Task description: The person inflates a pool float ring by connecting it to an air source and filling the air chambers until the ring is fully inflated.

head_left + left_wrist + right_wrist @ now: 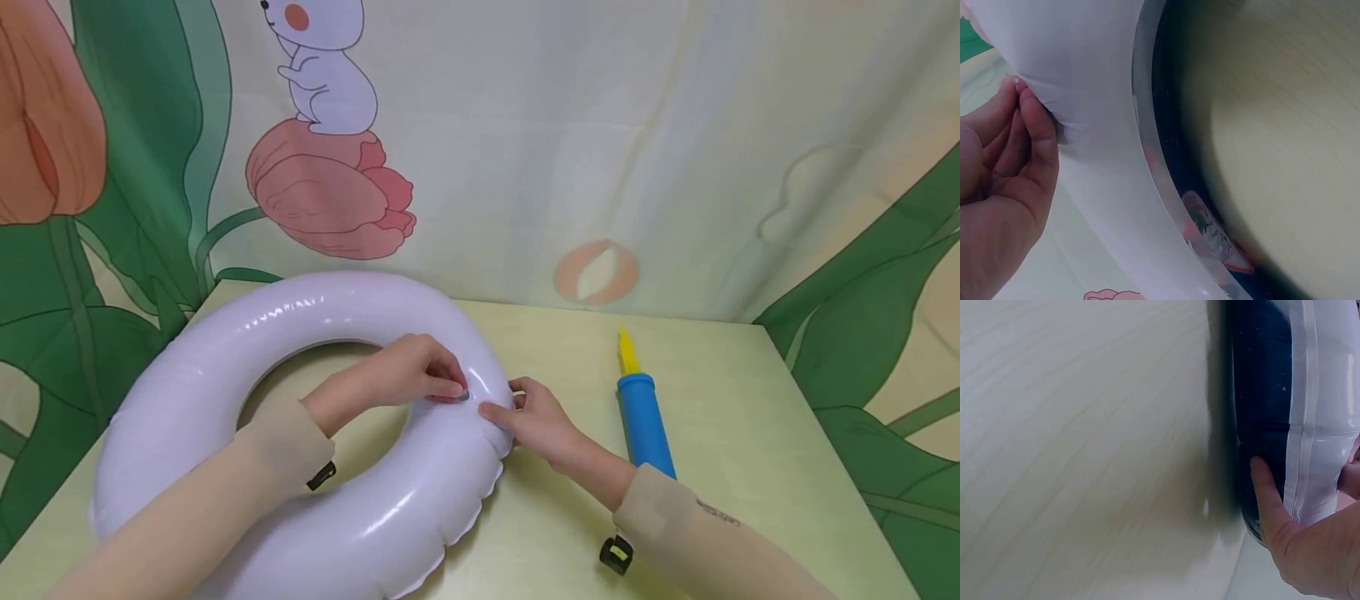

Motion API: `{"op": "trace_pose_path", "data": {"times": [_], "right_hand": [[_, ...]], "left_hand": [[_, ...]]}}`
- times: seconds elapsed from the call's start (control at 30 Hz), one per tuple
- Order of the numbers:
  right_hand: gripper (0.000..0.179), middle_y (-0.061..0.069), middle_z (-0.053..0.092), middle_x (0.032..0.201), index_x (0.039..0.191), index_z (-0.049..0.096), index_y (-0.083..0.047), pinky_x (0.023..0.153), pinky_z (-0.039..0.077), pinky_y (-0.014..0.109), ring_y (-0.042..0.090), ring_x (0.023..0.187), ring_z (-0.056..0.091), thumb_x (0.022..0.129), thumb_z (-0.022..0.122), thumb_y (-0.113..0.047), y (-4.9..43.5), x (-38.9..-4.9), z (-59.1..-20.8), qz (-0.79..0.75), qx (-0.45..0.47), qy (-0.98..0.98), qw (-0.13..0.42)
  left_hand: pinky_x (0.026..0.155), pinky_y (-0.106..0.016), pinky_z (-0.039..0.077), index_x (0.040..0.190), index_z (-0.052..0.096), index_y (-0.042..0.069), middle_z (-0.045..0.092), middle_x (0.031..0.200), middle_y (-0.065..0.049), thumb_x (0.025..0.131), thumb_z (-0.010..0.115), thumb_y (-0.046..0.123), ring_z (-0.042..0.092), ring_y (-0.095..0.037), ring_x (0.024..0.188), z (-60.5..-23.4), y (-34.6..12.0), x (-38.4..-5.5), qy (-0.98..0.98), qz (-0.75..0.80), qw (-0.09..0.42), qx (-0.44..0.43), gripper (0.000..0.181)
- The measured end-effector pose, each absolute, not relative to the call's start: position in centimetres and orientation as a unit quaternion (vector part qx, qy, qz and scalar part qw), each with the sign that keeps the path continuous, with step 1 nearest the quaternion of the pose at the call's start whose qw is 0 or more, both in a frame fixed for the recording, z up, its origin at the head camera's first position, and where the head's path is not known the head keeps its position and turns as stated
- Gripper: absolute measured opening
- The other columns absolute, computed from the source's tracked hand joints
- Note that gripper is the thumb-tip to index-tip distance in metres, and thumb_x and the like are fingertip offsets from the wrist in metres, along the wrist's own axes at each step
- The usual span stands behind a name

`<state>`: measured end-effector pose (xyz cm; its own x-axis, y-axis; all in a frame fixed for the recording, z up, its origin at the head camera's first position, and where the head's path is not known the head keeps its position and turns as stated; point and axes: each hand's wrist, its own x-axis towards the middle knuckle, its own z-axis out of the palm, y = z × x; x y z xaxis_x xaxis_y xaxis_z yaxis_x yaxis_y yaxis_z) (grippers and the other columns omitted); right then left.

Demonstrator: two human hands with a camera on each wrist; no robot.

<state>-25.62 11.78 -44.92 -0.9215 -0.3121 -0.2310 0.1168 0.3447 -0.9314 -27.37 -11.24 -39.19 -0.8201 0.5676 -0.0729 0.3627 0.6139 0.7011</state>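
An inflated white swim ring [360, 308] takes up the left half of the table in the head view. My left hand [416, 371] reaches across it and pinches a small clear valve [463, 395] on its upper surface. In the left wrist view, thumb and forefinger of the left hand [1016, 162] meet at that spot beside the white vinyl. My right hand [540, 421] grips the ring's outer edge, thumb on top. The right wrist view has a finger of this right hand [1310, 550] against the ring's dark blue underside [1263, 394], below the seam.
A blue hand pump [647, 425] with a yellow nozzle [627, 350] lies right of the ring, partly behind the right forearm. The pale wooden table [787, 467] ends at a printed cloth backdrop [510, 150]. Black straps hang near both cuffs.
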Motion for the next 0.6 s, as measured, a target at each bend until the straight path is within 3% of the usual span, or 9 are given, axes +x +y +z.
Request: {"op": "trace_pose_path", "data": {"times": [0.3, 0.6], "right_hand": [[0.045, 0.015, 0.069, 0.098, 0.125, 0.054, 0.009, 0.069, 0.057, 0.034, 0.022, 0.083, 0.067, 0.094, 0.076, -0.014, 11.9, -25.7, -44.9, -0.561, -0.088, 0.808, 0.161], [0.044, 0.015, 0.07, 0.099, 0.123, 0.055, 0.008, 0.072, 0.058, 0.037, 0.023, 0.085, 0.068, 0.093, 0.077, -0.015, 12.6, -25.9, -45.6, -0.554, -0.101, 0.812, 0.157]], "left_hand": [[0.068, -0.025, 0.046, 0.082, 0.073, 0.008, 0.063, 0.07, 0.006, 0.092, 0.077, 0.006, 0.053, -0.006, 0.066, -39.2, -9.9, -27.4, 0.9, 0.297, 0.098, 0.305, 0.011], [0.066, -0.025, 0.045, 0.078, 0.07, 0.009, 0.059, 0.067, 0.007, 0.092, 0.076, 0.004, 0.051, -0.006, 0.065, -39.7, -9.4, -27.4, 0.897, 0.285, 0.079, 0.327, 0.015]]}}
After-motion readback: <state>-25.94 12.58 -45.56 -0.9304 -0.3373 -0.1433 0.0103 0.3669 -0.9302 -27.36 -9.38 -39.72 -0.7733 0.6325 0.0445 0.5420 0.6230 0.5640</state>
